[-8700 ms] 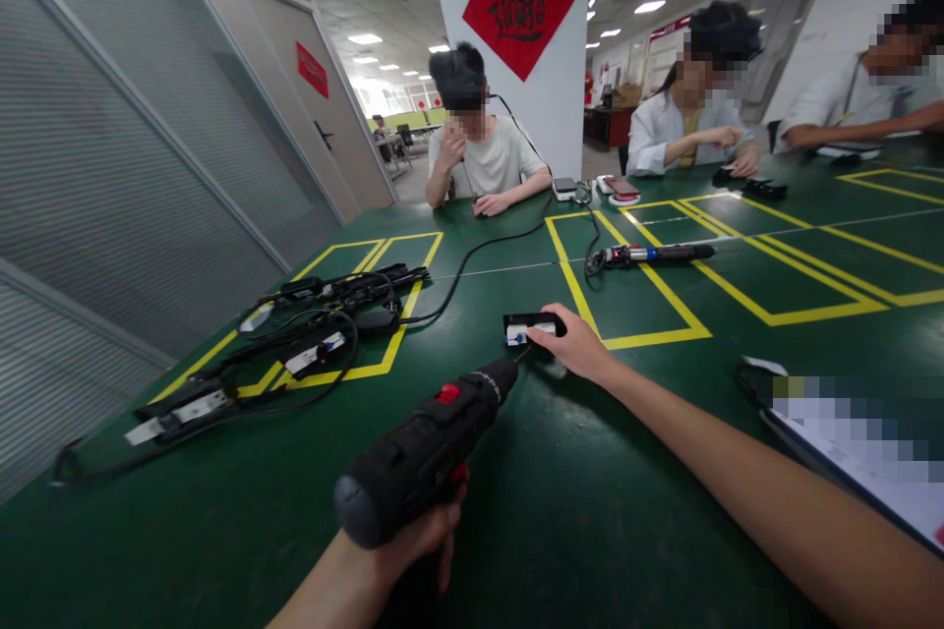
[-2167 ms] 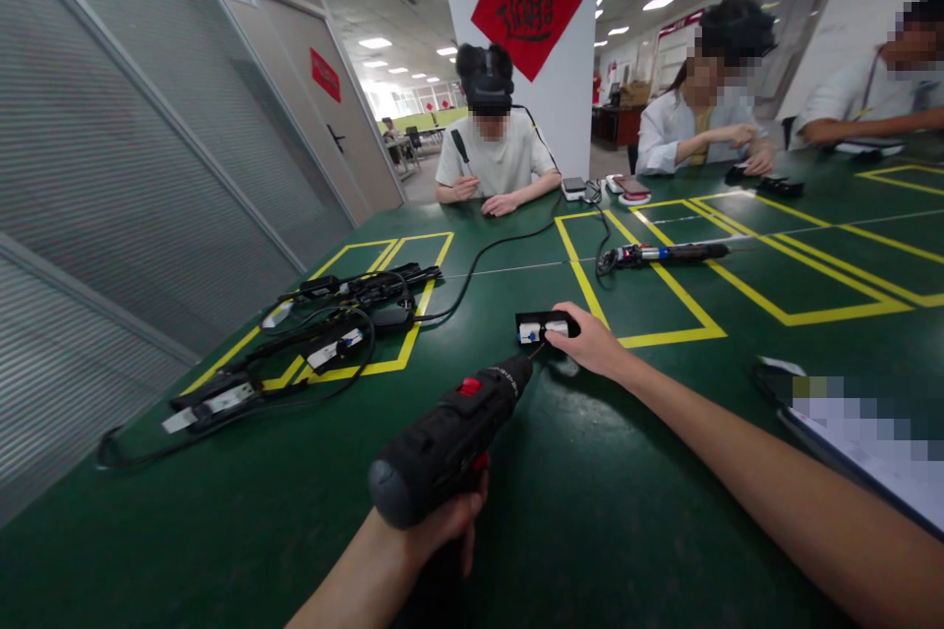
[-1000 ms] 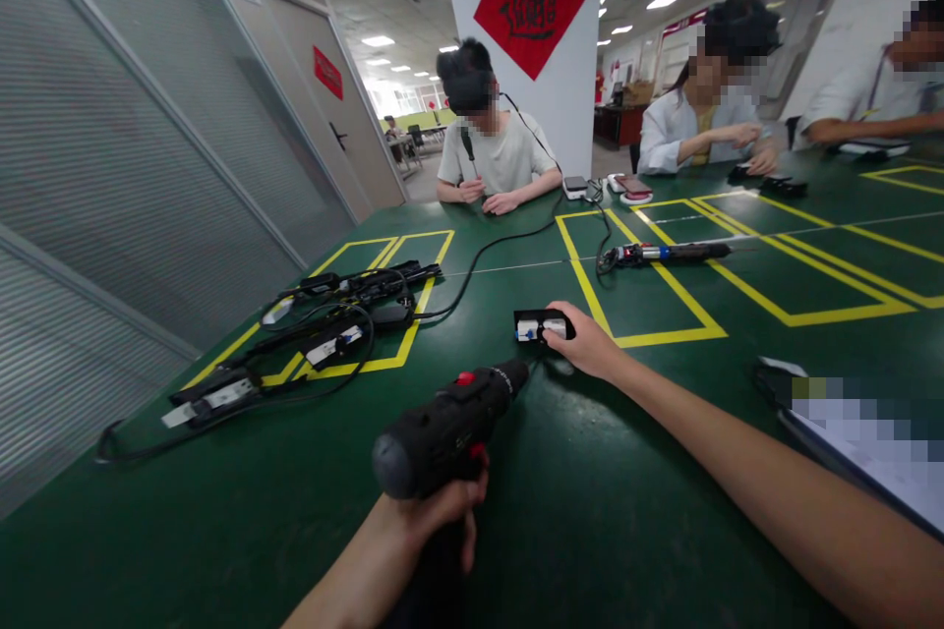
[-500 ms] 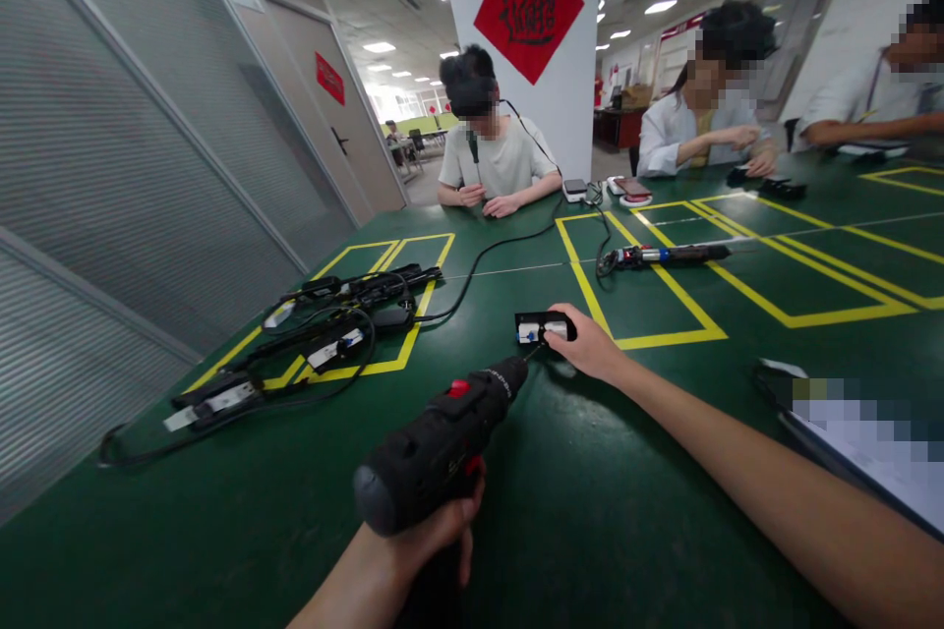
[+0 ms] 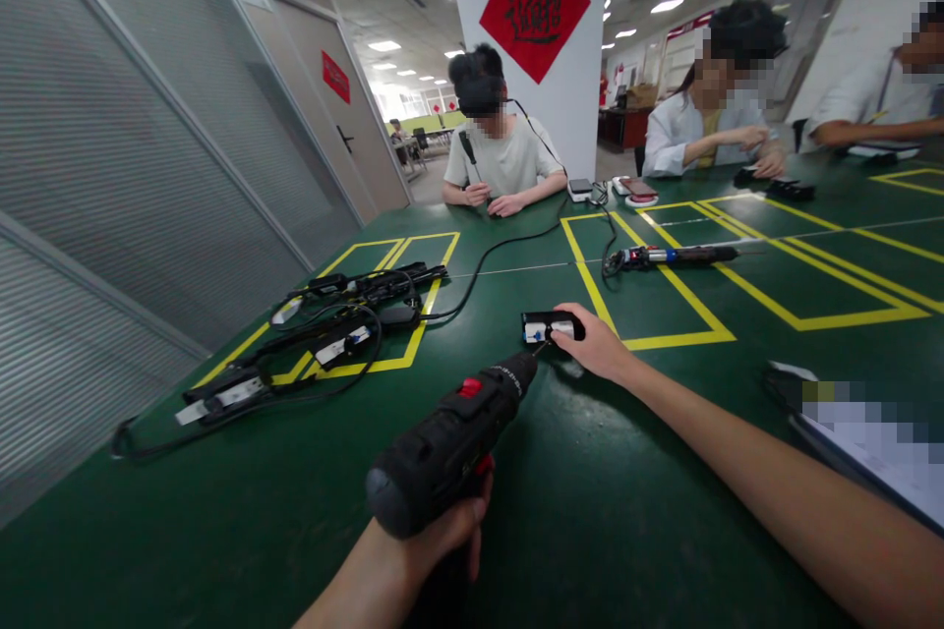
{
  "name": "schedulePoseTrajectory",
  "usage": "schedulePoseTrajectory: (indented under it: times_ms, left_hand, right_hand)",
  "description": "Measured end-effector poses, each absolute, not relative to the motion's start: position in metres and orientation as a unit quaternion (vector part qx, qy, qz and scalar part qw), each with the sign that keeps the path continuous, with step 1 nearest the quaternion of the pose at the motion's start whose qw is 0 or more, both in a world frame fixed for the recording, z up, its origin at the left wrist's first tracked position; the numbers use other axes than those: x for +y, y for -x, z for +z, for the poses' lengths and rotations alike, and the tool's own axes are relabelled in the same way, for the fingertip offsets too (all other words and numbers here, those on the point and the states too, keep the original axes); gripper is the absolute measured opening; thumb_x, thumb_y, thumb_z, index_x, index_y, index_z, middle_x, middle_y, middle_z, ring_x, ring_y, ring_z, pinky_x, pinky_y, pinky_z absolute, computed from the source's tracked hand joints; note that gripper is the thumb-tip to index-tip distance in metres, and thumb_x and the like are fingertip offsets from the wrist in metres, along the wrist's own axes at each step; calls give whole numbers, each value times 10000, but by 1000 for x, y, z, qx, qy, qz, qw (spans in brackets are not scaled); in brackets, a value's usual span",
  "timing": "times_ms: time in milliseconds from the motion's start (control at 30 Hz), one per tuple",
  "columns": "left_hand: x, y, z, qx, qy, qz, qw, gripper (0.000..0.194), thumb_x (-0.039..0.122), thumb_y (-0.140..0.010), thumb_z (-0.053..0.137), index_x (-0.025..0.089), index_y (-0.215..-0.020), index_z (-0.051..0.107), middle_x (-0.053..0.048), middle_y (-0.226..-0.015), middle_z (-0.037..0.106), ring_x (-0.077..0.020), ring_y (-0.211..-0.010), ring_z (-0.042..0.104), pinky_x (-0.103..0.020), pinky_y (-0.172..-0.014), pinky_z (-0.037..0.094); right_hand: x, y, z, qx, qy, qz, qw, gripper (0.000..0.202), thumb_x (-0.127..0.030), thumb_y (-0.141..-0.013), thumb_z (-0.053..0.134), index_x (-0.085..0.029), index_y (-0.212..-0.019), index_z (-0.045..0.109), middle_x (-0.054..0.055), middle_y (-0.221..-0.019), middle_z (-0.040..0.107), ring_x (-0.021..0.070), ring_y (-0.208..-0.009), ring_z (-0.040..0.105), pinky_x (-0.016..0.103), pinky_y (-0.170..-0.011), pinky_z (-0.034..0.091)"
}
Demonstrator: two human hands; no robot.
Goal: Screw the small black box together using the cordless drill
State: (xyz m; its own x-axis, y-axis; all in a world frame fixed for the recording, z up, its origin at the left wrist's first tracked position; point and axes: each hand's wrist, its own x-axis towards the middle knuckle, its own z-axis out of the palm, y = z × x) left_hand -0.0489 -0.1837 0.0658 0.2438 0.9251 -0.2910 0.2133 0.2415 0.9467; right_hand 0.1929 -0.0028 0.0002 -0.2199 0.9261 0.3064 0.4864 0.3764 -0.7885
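Observation:
A black cordless drill [image 5: 449, 452] with red switches lies in the grip of my left hand [image 5: 449, 536], whose fingers wrap round its handle. Its thin bit points away from me and reaches the lower edge of a small black and white block [image 5: 542, 326] with a blue spot. Whether the bit touches the block I cannot tell. My right hand [image 5: 582, 339] grips the right end of that block between thumb and fingers, just above the green table [image 5: 590, 482]. The drill's lower handle is mostly hidden by my left hand and wrist.
Black devices with cables [image 5: 354, 324] lie at the left, partly over yellow tape outlines. A second electric screwdriver-like tool [image 5: 678, 256] rests beyond my right hand. A dark clipboard with paper [image 5: 870, 452] lies at the right edge. Several people sit across the table.
The whole view has shifted slightly, so everything appears a little further right. Both hands keep their holds, and the drill bit stays at the block.

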Motion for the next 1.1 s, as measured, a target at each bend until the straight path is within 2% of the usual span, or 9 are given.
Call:
schedulePoseTrajectory:
  times_ms: [133,333,567,767,1100]
  left_hand:
    - [-183,48,69,517,-533,306,596,376,386,-794,556,153,-1086,510,-39,-833,564,-143,-526,554,-307,-535,439]
    - [-180,48,74,507,-550,291,597,240,314,-841,514,151,-1018,518,-26,-841,550,-130,-537,562,-310,-584,439]
    - [-178,50,67,513,-555,286,590,307,369,-837,510,145,-1046,508,-28,-845,555,-136,-529,570,-310,-553,431]
    - [-178,49,70,523,-545,287,589,322,355,-840,515,144,-1082,503,-42,-862,583,-136,-540,570,-320,-594,434]
    - [-179,50,69,516,-543,294,594,324,340,-831,530,156,-1096,502,-39,-859,594,-137,-520,581,-304,-560,440]
  right_hand:
    - [-3,-193,1,-728,484,280,396,370,-299,-777,551,-215,-1134,501,33,-1059,592,164,-908,569,316,-805,439]
    - [-3,-193,0,-729,482,282,396,369,-303,-776,542,-206,-1129,501,35,-1039,593,161,-885,567,303,-782,437]
    - [-1,-192,-3,-735,476,265,404,346,-317,-777,538,-207,-1103,504,21,-983,593,155,-848,562,288,-756,428]
    - [-1,-193,-3,-736,471,267,405,336,-328,-782,533,-209,-1095,504,18,-976,590,154,-848,560,286,-758,424]
    - [-2,-192,-1,-733,479,270,400,344,-333,-783,530,-204,-1101,506,27,-983,598,157,-843,563,290,-748,426]
